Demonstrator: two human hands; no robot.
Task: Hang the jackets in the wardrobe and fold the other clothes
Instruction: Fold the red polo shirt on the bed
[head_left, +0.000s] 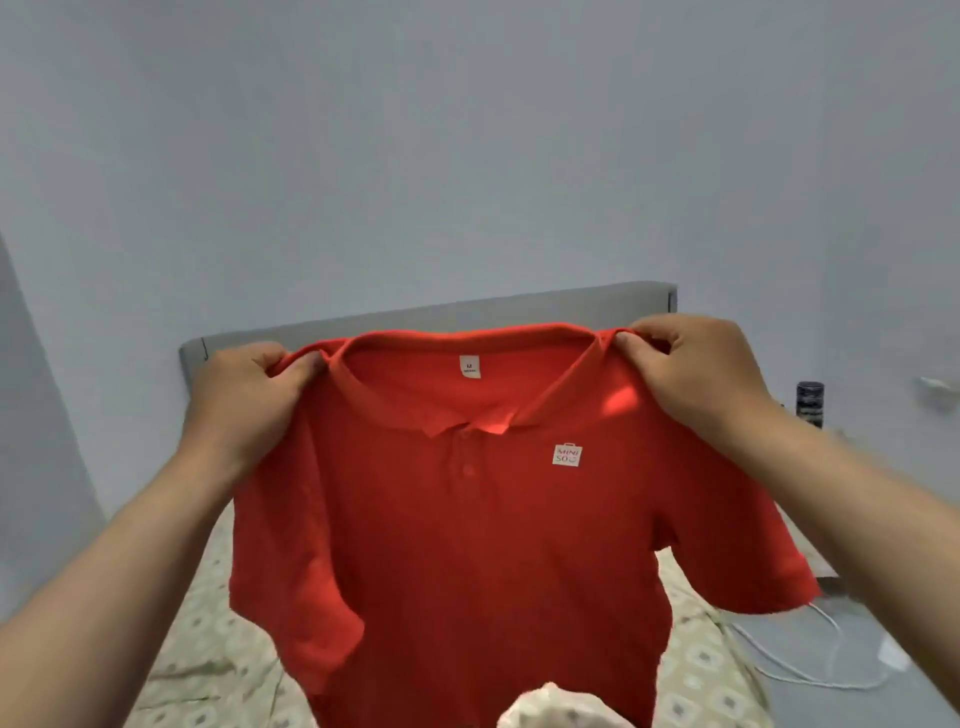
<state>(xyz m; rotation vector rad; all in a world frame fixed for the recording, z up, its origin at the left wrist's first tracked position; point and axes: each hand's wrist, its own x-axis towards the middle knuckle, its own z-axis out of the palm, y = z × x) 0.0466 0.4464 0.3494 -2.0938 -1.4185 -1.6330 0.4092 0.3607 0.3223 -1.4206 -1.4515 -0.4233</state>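
Above the patterned bed (208, 654), out from its grey headboard (415, 317), a red polo shirt (467, 561) hangs spread in the air, each shoulder pinched in the tight grip of the left hand (244, 400) and the right hand (696, 374), a white logo patch (567, 455) on its chest

A home bedroom: patterned bedsheet (208, 639), grey padded headboard (467, 312), plain pale walls (467, 130).

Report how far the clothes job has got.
Done: nothing finished is in view. In hand: the red polo shirt, held up unfolded over the bed, left hand and right hand gripping its shoulders. Left: folding it.
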